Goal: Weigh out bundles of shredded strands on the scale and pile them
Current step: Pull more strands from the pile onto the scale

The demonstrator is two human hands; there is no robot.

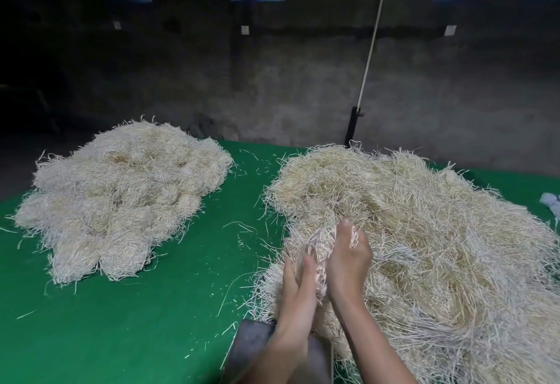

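Observation:
A large loose heap of pale shredded strands [430, 232] covers the right half of the green table [151, 308]. At its near left edge my left hand [298, 289] and my right hand [348, 262] grip one bundle of strands [318, 247] between them, fingers curled round it. The grey scale platform [251, 347] lies under my forearms at the bottom edge, mostly hidden. A pile of rounded bundles [121, 198] lies at the left of the table.
Stray strands are scattered over the green cloth between the two heaps. A white cord [372, 41] runs up from a black post [351, 126] at the table's far edge. A dark wall with posters stands behind. A pale cloth [551, 201] lies at the right edge.

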